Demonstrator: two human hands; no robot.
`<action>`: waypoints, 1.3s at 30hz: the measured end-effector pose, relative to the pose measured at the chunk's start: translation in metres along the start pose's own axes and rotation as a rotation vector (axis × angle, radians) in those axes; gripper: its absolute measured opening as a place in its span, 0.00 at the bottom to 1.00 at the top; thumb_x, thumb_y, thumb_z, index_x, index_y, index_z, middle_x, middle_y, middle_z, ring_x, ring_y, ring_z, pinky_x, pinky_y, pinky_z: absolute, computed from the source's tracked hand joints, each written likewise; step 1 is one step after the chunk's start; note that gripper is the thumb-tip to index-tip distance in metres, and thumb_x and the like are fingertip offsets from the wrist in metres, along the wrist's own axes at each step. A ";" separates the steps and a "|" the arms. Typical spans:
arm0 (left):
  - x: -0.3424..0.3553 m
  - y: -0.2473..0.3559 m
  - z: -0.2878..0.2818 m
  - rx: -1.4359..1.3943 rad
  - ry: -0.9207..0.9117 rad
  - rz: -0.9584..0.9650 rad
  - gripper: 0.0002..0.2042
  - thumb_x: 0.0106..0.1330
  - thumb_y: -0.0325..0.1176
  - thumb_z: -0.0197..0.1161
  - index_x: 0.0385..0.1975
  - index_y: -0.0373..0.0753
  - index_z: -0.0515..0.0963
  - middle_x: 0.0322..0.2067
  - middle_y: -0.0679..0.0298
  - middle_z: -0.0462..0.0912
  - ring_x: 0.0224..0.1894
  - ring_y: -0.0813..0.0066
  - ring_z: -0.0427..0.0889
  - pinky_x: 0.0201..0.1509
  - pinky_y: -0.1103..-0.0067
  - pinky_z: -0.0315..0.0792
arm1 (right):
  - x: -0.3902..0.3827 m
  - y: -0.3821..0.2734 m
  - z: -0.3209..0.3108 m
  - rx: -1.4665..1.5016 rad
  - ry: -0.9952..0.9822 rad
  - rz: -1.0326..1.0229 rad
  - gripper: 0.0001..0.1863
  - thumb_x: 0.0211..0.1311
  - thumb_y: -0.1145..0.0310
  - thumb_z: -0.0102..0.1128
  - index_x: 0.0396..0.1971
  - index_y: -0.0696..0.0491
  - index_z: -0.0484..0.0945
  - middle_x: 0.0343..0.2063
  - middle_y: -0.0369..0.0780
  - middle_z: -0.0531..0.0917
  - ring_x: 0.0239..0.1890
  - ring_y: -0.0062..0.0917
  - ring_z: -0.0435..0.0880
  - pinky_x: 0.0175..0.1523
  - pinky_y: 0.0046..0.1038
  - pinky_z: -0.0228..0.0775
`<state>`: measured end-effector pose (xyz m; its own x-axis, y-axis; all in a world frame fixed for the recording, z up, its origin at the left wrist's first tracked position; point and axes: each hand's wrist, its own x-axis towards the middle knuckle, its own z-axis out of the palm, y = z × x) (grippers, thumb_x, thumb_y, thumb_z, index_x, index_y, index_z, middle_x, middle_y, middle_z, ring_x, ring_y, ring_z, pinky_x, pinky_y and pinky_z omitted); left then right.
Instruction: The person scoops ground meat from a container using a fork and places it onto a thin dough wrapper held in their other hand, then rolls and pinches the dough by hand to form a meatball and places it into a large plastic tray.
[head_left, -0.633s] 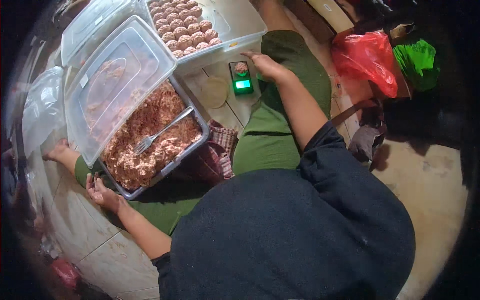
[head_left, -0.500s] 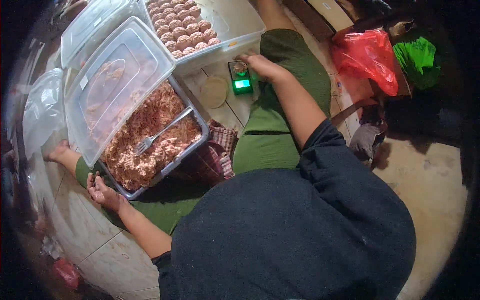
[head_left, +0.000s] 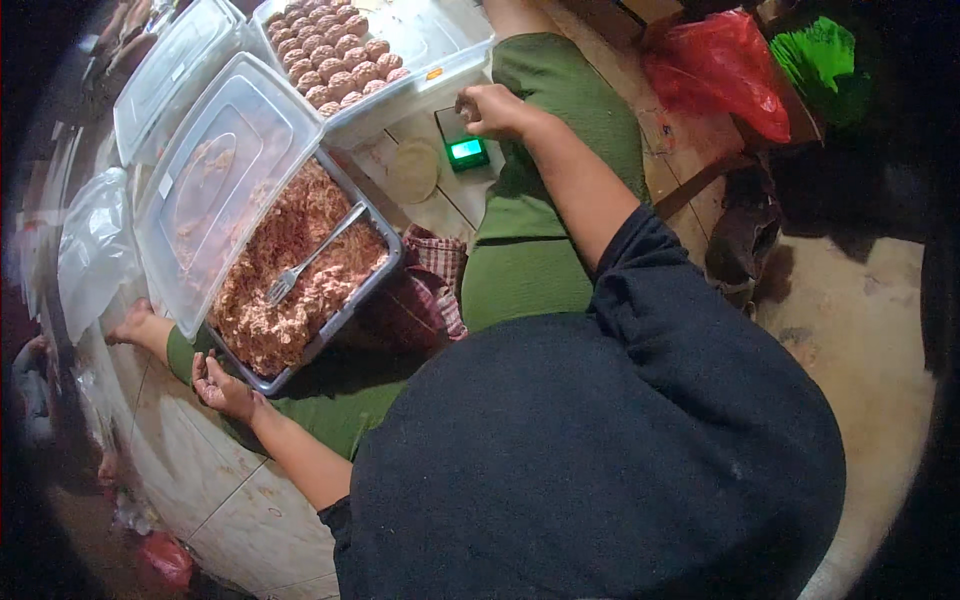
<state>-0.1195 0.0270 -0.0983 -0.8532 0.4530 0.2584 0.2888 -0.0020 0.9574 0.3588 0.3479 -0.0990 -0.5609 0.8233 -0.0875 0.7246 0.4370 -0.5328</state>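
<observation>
My right hand point(head_left: 497, 110) is closed above a small black scale point(head_left: 468, 153) with a glowing green display. Its fingers curl round a ball of the brown mixture, which they mostly hide. Palm up, my left hand point(head_left: 225, 388) rests with loosely bent fingers apart, holding nothing. It lies beside the near left corner of a grey tub point(head_left: 392, 262) of coarse brown minced mixture point(head_left: 275, 312). A metal fork point(head_left: 318, 252) lies on that mixture. Beyond, a clear plastic box point(head_left: 420, 75) holds rows of textured brown balls point(head_left: 335, 55).
A translucent lid point(head_left: 235, 130) leans over the tub's left part, with another lid point(head_left: 175, 75) behind it. A round pale disc point(head_left: 412, 170) lies left of the scale. Checked cloth point(head_left: 437, 258) sits by the tub. Red plastic bag point(head_left: 715, 75) and green bag point(head_left: 820, 60) lie far right.
My right hand has moved from beside the scale to over it, its fingers closing round the ball that sat there. My left hand stays by the tub. The view has shifted slightly.
</observation>
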 end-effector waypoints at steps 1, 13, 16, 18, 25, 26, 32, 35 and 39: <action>-0.002 0.004 0.004 -0.001 -0.005 0.002 0.09 0.62 0.24 0.55 0.41 0.29 0.72 0.40 0.58 0.76 0.42 0.69 0.76 0.48 0.76 0.69 | -0.002 0.002 0.001 0.001 0.004 0.004 0.17 0.43 0.72 0.60 0.37 0.56 0.76 0.28 0.44 0.81 0.34 0.32 0.81 0.42 0.29 0.73; 0.012 -0.022 -0.005 0.057 -0.039 0.097 0.08 0.62 0.26 0.57 0.40 0.33 0.73 0.36 0.57 0.78 0.38 0.71 0.77 0.44 0.79 0.71 | 0.001 0.004 -0.003 0.035 -0.068 -0.032 0.17 0.42 0.70 0.60 0.38 0.54 0.78 0.29 0.43 0.82 0.33 0.29 0.82 0.41 0.28 0.73; 0.008 -0.017 -0.004 0.057 -0.043 0.039 0.10 0.62 0.27 0.57 0.41 0.33 0.72 0.35 0.57 0.78 0.37 0.71 0.77 0.43 0.80 0.72 | 0.002 0.003 -0.003 0.049 -0.094 -0.013 0.16 0.42 0.70 0.60 0.37 0.54 0.78 0.30 0.43 0.82 0.34 0.29 0.82 0.41 0.28 0.73; 0.005 -0.010 -0.001 0.041 -0.033 0.039 0.11 0.62 0.28 0.58 0.42 0.32 0.71 0.37 0.56 0.78 0.38 0.71 0.77 0.44 0.79 0.71 | 0.000 0.001 -0.004 0.060 -0.102 0.004 0.16 0.42 0.71 0.61 0.36 0.54 0.78 0.31 0.43 0.82 0.35 0.29 0.82 0.41 0.28 0.73; -0.049 0.068 0.035 -0.001 -0.238 0.290 0.24 0.58 0.23 0.61 0.54 0.35 0.61 0.38 0.62 0.74 0.41 0.76 0.73 0.42 0.81 0.72 | -0.022 -0.060 -0.032 0.250 -0.028 -0.152 0.16 0.47 0.71 0.62 0.39 0.55 0.76 0.31 0.42 0.82 0.36 0.24 0.81 0.42 0.26 0.72; -0.063 0.090 0.054 -0.104 -0.332 0.198 0.26 0.55 0.22 0.62 0.54 0.36 0.61 0.40 0.62 0.73 0.40 0.76 0.73 0.41 0.81 0.73 | -0.029 -0.073 -0.037 0.246 -0.029 -0.150 0.16 0.47 0.71 0.62 0.39 0.55 0.76 0.31 0.42 0.82 0.36 0.24 0.81 0.42 0.26 0.72; -0.121 0.155 0.109 -0.474 -1.204 -0.372 0.54 0.40 0.16 0.69 0.66 0.45 0.39 0.52 0.60 0.66 0.41 0.72 0.77 0.37 0.83 0.74 | -0.072 -0.214 -0.022 0.521 -0.378 -0.360 0.25 0.46 0.75 0.61 0.49 0.53 0.68 0.34 0.45 0.79 0.37 0.33 0.80 0.42 0.30 0.72; -0.137 0.133 0.109 -0.484 -1.117 -0.446 0.55 0.39 0.16 0.70 0.66 0.45 0.39 0.54 0.57 0.63 0.40 0.72 0.78 0.33 0.83 0.74 | -0.091 -0.239 -0.007 0.464 -0.367 -0.618 0.30 0.43 0.78 0.61 0.51 0.54 0.66 0.40 0.48 0.77 0.45 0.38 0.77 0.48 0.35 0.70; -0.134 0.147 0.106 -0.106 -1.158 -0.104 0.49 0.47 0.23 0.69 0.66 0.42 0.42 0.38 0.58 0.74 0.30 0.79 0.75 0.28 0.85 0.71 | -0.090 -0.223 -0.013 0.380 -0.143 -0.692 0.29 0.41 0.80 0.61 0.50 0.55 0.66 0.43 0.48 0.75 0.49 0.39 0.74 0.53 0.34 0.68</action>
<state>0.0831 0.0604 -0.0057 0.0515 0.9978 -0.0420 0.1564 0.0335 0.9871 0.2524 0.1813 0.0390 -0.8976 0.3448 0.2747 0.0218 0.6570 -0.7536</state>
